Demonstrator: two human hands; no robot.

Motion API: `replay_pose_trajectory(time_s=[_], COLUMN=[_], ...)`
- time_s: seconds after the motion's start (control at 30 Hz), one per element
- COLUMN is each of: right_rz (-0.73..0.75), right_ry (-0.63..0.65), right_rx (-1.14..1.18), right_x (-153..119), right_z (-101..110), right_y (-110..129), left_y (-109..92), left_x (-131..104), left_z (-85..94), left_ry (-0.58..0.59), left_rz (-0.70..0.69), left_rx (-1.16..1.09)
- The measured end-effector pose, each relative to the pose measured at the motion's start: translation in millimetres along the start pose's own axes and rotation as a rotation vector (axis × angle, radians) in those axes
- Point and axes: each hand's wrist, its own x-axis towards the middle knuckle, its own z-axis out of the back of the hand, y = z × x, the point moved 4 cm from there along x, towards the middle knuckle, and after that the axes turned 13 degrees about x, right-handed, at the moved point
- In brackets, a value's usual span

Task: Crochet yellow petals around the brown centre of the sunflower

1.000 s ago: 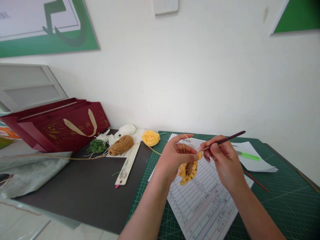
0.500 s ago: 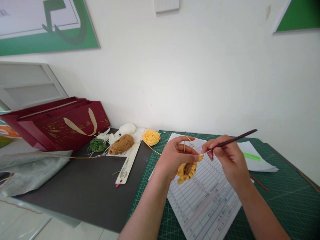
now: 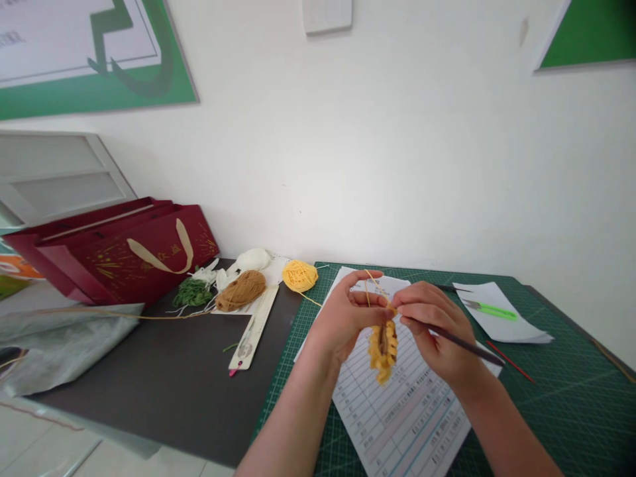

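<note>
My left hand (image 3: 350,311) pinches the top edge of a small crocheted piece (image 3: 382,352), yellow and ruffled around a brown middle, which hangs below the fingers. A strand of yellow yarn passes over the raised left index finger. In my right hand (image 3: 437,328) is a crochet hook with a dark handle (image 3: 464,343), its back end slanting down to the right. The right fingertips meet the left ones at the top of the piece, so the hook's tip is hidden. Behind the left hand lies the yellow yarn ball (image 3: 299,275), its strand trailing toward my hands.
Printed sheets (image 3: 392,417) lie on a green cutting mat (image 3: 561,404). Bright green-handled scissors (image 3: 491,310) rest on white paper, near a thin red stick (image 3: 511,362). Leftward are a ruler (image 3: 254,331), brown yarn (image 3: 242,290), green yarn (image 3: 192,291) and a dark red bag (image 3: 124,252).
The hook's handle has swung from pointing up-right to pointing down-right as my right hand turned. The crocheted piece has rotated and now hangs more edge-on. The scissors show more fully.
</note>
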Motion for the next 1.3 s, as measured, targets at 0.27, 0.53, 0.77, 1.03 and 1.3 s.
replay_pose_trajectory(time_s=[0.27, 0.53, 0.77, 1.03, 1.3], right_rz=[0.039, 0.004, -0.275, -0.523, -0.251], right_ry=[-0.167, -0.271, -0.399, -0.344, -0.381], right_rx=[-0.118, -0.286, -0.114, 0.265, 0.123], right_x=[-2, -9, -13, -1, -11], right_z=[-4, -21, 2, -17, -1], right_y=[-2, -3, -8, -24, -19], left_y=[10, -1, -9, -8, 4], left_x=[6, -1, -1, 0, 3], left_z=[1.0, -5.9, -7.7, -1.8, -5.0], left_ry=[-0.027, -0.264, -0.237, -0.146, -0.064], left_rz=[0.014, -0.185, -0.212, -0.172, -0.102], left_rx=[-0.015, 0.08, 0.112, -0.009, -0.086])
